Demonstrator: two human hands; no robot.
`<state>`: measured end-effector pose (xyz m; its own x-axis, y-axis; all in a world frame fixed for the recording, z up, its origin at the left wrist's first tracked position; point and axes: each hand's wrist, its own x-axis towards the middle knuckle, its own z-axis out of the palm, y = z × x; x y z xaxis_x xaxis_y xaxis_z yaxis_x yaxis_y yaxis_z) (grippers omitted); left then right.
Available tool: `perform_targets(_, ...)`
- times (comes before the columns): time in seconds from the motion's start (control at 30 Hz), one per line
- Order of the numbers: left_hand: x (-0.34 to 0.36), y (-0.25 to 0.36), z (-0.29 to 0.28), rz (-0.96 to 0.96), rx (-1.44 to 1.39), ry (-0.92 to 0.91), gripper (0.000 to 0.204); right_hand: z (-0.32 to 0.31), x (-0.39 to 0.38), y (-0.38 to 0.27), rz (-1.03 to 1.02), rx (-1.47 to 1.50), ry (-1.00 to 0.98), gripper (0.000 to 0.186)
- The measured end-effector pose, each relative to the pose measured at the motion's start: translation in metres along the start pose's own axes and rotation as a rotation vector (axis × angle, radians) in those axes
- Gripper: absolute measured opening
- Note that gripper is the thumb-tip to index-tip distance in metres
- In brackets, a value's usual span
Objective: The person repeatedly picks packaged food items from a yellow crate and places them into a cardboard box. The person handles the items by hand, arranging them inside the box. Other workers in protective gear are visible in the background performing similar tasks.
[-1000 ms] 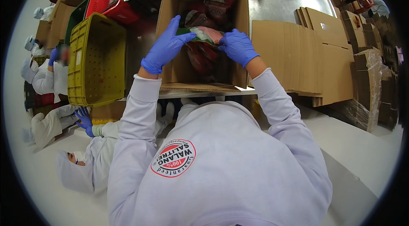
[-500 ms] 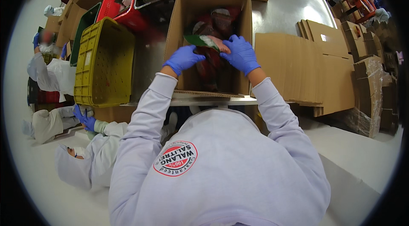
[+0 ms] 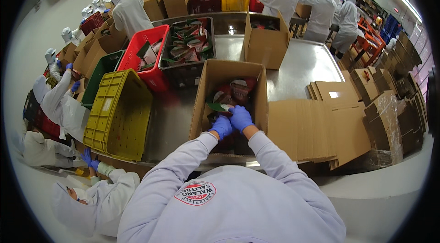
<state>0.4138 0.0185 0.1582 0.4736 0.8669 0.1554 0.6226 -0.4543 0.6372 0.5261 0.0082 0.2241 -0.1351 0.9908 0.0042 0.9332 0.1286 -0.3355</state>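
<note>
An open cardboard box (image 3: pixel 262 92) stands upright at the table's near edge, with several red packets (image 3: pixel 239 91) lying inside. Over its near half, my right hand (image 3: pixel 240 118), in a blue glove, is closed on the near end of a green and pink packet (image 3: pixel 220 106). My left hand (image 3: pixel 222 127), gloved alike, is pressed close against the right one at the box's near side. Its fingers are curled, and what they grip is hidden. Both forearms reach in over the box's near edge.
Left stand a yellow crate (image 3: pixel 110 110), a red crate (image 3: pixel 160 76) and a black crate (image 3: pixel 183 70) of packets. Flattened cartons (image 3: pixel 298 128) are stacked right. Another box (image 3: pixel 266 43) stands beyond on the metal table (image 3: pixel 311 60). Co-workers surround the table; one (image 3: pixel 91 197) is close left.
My hands have come together at the packet's near end; before, they were apart on either side of it. The view has tilted up, showing more of the room.
</note>
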Motion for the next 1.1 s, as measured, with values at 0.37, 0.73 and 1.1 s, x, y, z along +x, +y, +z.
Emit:
perform_targets(0.37, 0.015, 0.001, 0.001, -0.390, -0.228, 0.038, 0.041, 0.019, 0.014, -0.009, 0.058, -0.074, 0.053, 0.025)
perform_targets(0.73, 0.043, -0.003, 0.022, -0.909, -0.140, 0.003, 0.058, 0.020, 0.029, 0.006, 0.232, 0.133, 0.157, 0.029)
perform_targets(1.1, 0.040, -0.062, 0.044, -0.416, -0.108, 0.029, 0.062, 0.011, 0.023, 0.011, 0.126, 0.390, -0.054, 0.050)
